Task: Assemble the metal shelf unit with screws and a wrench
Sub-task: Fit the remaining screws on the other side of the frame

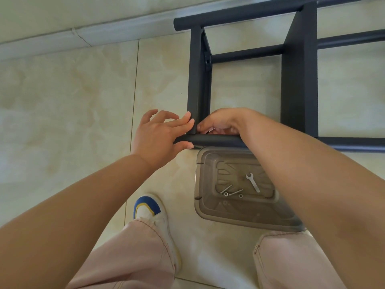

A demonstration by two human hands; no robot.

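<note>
Shelf frame (298,80) cut off right, left hand (160,136) gripping tube end, right hand (220,122) perhaps pinching something hidden

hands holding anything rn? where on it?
Left hand grips the shelf frame's near tube end at the corner. Right hand pinches something there; can't tell what.

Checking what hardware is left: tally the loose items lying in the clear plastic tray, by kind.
In the clear plastic tray:
Flat silver metal wrench: 1
Long silver metal screws: 2
Small round silver washers or nuts: 2
Total: 5

The right forearm covers part of the tray, so more may be hidden.
</note>
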